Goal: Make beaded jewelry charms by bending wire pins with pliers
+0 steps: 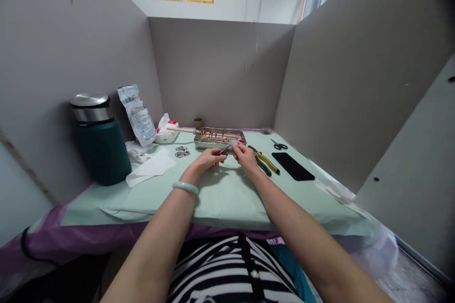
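Just in front of a metal tray (199, 144) of small red and pale beads, my two hands are close together. My left hand (210, 158) has its fingers closed on a thin dark metal tool (223, 150), whose tip points up and right toward the other hand. My right hand (244, 156) is pinched at that tip; what it holds is too small to make out. Pliers with yellow handles (269, 164) and pliers with green handles (263, 166) lie right of my right hand. Red and silver beaded pieces (182, 152) lie left of the hands.
On the left stand a dark green flask (101, 151), a foil pouch (137, 114), a tissue pack (168, 131) and white paper (151, 168). Black scissors (279, 145) and a black phone (293, 166) lie right. Grey partitions (223, 75) enclose the table. A stick rests on the tray.
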The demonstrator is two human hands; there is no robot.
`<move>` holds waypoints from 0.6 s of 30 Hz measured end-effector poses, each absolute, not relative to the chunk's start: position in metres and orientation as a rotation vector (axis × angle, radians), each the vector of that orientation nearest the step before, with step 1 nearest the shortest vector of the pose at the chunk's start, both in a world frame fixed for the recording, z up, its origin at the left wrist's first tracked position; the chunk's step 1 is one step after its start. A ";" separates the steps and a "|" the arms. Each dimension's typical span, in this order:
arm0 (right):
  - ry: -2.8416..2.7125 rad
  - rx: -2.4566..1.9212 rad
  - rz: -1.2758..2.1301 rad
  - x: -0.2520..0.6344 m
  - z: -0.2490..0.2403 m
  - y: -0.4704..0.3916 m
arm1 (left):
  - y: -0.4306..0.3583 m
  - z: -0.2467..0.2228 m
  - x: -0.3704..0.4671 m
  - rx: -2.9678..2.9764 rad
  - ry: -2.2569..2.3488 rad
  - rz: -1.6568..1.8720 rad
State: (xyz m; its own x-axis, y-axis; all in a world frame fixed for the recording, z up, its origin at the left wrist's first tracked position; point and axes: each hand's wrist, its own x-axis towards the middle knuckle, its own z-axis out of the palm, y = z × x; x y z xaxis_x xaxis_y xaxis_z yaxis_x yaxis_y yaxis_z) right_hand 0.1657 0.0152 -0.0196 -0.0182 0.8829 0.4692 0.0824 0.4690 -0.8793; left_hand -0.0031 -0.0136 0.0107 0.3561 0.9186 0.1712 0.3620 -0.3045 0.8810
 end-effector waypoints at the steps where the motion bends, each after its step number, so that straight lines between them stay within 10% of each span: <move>1: -1.459 -0.909 0.778 0.166 -0.020 0.016 | -0.013 0.010 -0.003 1.848 1.129 0.900; 18: -1.488 -0.970 0.721 0.164 -0.019 0.014 | -0.017 0.014 0.001 1.896 1.180 0.882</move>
